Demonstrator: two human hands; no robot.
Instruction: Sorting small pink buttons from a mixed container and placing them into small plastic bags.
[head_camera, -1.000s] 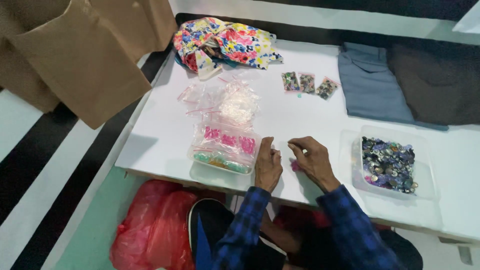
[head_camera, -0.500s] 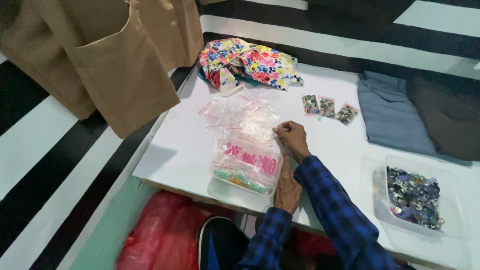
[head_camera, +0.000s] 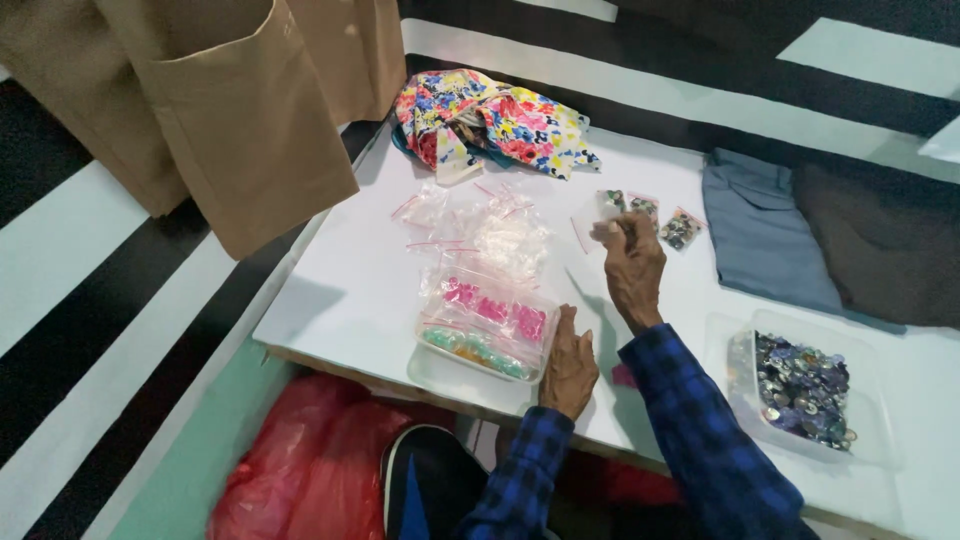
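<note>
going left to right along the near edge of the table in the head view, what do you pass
Clear tray of pink and green packets → left hand → right hand, raised holding a small packet → clear tub of dark buttons.

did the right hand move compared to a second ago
Yes. The right hand left the table edge near the clear container and went up toward the small filled bags.

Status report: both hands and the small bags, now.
Left hand flat on table beside the tray. Right hand raised, pinching a small clear bag. Filled bags just beyond it; nothing in between.
</note>
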